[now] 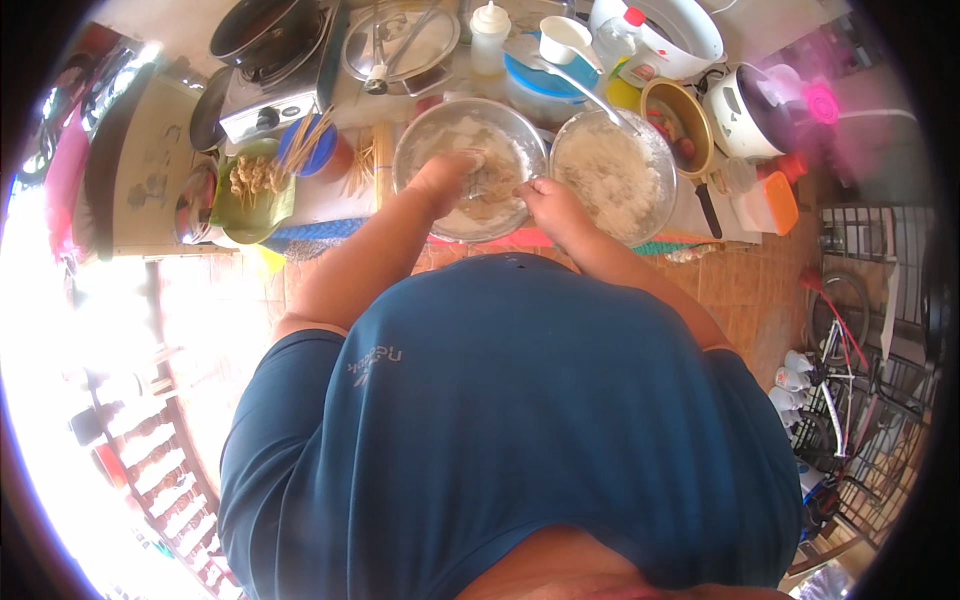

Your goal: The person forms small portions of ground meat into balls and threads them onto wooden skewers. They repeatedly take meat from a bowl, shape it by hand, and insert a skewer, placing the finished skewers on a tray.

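My left hand (444, 178) is inside the left metal mixing bowl (403, 154), over a pale, partly wet-looking flour mixture (489, 210). Motion blurs its fingers, so whether they hold anything is unclear. My right hand (551, 201) pinches the right rim of that same bowl between thumb and fingers. Beside it stands a second metal bowl (670, 191) filled with lumpy, flour-like powder (607, 176). A white long-handled utensil (589, 96) reaches over the far edge of this second bowl.
To the left, skewered pieces (255, 178) lie on a green leaf-lined dish (262, 217), near bamboo sticks (304, 146) on a blue-lidded container (324, 166). Behind are a gas stove (274, 109) and dark pot (262, 34). At right lie a black-handled knife (708, 211) and orange-lidded container (759, 206).
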Demonstrator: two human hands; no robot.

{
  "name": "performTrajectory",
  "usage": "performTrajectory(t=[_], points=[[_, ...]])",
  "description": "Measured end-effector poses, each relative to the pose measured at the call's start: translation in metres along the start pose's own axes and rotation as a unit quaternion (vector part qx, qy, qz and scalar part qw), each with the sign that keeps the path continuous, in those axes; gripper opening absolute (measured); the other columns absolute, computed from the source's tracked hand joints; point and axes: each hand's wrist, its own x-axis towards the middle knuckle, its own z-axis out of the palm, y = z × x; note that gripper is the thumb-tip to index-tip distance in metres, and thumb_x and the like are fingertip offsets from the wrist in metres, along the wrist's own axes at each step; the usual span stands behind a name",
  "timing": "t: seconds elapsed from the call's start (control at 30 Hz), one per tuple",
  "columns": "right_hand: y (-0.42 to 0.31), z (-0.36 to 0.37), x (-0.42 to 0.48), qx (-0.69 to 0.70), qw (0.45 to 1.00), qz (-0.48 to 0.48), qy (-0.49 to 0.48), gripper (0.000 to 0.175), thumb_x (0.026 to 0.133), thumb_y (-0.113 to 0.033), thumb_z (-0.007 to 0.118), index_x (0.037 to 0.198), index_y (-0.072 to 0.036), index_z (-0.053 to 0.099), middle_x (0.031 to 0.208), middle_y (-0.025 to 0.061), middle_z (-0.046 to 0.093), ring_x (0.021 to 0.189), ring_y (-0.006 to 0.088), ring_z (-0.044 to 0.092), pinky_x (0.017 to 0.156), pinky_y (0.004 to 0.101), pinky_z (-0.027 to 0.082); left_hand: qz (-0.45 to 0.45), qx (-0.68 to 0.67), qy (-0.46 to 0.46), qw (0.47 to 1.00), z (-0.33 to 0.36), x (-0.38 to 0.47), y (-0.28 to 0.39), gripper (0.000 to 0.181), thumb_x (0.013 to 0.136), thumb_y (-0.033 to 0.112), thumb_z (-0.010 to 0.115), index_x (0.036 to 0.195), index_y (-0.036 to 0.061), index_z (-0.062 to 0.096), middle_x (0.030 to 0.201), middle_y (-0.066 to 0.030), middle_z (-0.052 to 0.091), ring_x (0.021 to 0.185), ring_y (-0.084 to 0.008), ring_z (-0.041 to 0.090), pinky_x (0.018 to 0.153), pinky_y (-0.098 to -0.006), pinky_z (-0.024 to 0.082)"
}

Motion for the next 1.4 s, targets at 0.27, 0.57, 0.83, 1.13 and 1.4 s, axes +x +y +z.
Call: performTrajectory(t=[0.27,0.57,0.83,1.13,1.4], points=[[-0.003,0.005,-0.001,0.004,0.999,-0.023,0.037,0.030,0.093,-0.027,0.057,0.099,0.001,0.067,0.081,0.0182,0.067,0.075,0.0301,0.065,0.070,0.0378,0.048,-0.131,-0.086,0.157,0.975,0.037,-0.023,0.070,0.036,0.088,0.013,0.054,0.120,-0.0037,0.056,0.109,-0.0141,0.063,0.095,-0.0230,0.062,0.082,-0.0359,0.051],[-0.009,0.006,0.001,-0.008,0.999,0.011,0.048,0.029,0.091,-0.026,0.058,0.099,0.000,0.067,0.086,0.0201,0.068,0.082,0.0339,0.065,0.075,0.0401,0.049,-0.180,-0.380,0.199,0.885,0.050,-0.018,0.078,0.036,0.093,0.018,0.052,0.124,-0.0007,0.053,0.111,-0.0149,0.063,0.099,-0.0278,0.063,0.088,-0.0397,0.051],[-0.018,0.012,-0.001,-0.007,0.999,0.016,0.040,0.028,0.092,-0.026,0.057,0.101,-0.001,0.067,0.090,0.0214,0.068,0.088,0.0354,0.066,0.078,0.0416,0.049,-0.175,-0.367,0.204,0.891,0.070,-0.005,0.068,0.030,0.093,0.017,0.053,0.117,-0.0001,0.054,0.111,-0.0143,0.061,0.104,-0.0282,0.059,0.091,-0.0409,0.048],[-0.008,0.019,0.006,-0.010,0.998,0.002,0.059,0.030,0.093,-0.027,0.055,0.101,0.000,0.066,0.092,0.0231,0.067,0.090,0.0383,0.064,0.079,0.0435,0.048,-0.215,-0.191,0.225,0.931,0.078,-0.009,0.084,0.036,0.094,0.032,0.047,0.108,0.0006,0.059,0.097,-0.0123,0.060,0.086,-0.0227,0.055,0.075,-0.0366,0.045],[-0.010,0.021,0.003,-0.031,0.998,0.017,0.046,0.034,0.094,-0.028,0.051,0.105,0.000,0.066,0.091,0.0208,0.067,0.088,0.0345,0.064,0.079,0.0417,0.048,-0.228,-0.303,0.272,0.885,0.096,-0.008,0.090,0.031,0.093,0.024,0.045,0.110,0.0005,0.058,0.102,-0.0132,0.060,0.087,-0.0235,0.056,0.075,-0.0368,0.046]])
